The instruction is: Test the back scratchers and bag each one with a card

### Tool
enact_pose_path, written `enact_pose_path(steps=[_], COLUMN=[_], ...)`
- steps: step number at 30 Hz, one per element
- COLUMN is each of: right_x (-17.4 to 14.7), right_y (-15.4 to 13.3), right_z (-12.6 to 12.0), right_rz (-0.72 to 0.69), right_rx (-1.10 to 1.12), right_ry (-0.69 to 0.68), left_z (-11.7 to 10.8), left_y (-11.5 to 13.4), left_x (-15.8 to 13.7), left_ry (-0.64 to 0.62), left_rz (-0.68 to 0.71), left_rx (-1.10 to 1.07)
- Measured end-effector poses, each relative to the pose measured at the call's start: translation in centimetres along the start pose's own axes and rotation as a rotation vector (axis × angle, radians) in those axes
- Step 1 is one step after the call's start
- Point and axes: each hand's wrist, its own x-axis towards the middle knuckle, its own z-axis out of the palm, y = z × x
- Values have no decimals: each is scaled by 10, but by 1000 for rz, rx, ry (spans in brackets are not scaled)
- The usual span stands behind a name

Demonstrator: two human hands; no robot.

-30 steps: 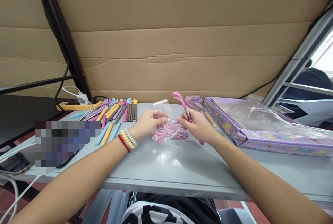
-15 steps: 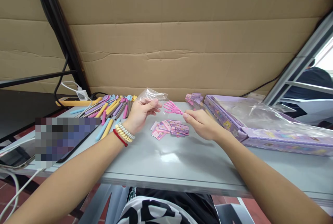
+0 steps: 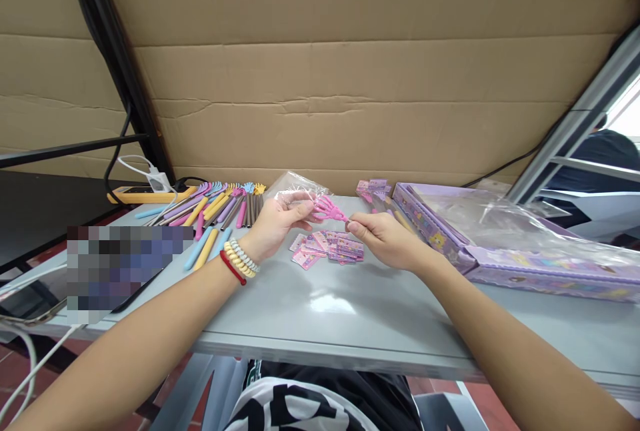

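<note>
Pink scratcher [image 3: 331, 209], hand-shaped, splayed; gripped in right fingers [image 3: 361, 224], left fingers [image 3: 296, 212] pinching clear bag [image 3: 295, 183].

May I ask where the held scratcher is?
In the head view, the pink scratcher is near centre, in the right hand, beside the left hand, above the cards.

Pretty much mid-frame, left hand [image 3: 280, 223] has a clear bag [image 3: 301, 183], right hand [image 3: 383, 237] pinches a pink claw-ended stick [image 3: 330, 209], pink cards [image 3: 327, 246] lie just below, purple box [image 3: 545, 281] sits at right.
</note>
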Motion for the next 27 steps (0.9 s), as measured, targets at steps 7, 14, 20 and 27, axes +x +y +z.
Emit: enact_pose_path(steps=[7,14,20,27], right_x=[1,0,0,1], right_y=[-4,-13,-14,-15], right_z=[6,16,18,16], right_rz=[84,33,25,105], right_rx=[34,258,354,360], right_ry=[28,51,94,99], left_z=[3,9,9,4], left_y=[-4,-15,-13,-8], left_x=[-2,-4,-4,-1], left_ry=[-82,-197,-262,-88], left_rz=[-38,-57,-86,-15], left_rx=[96,155,200,23])
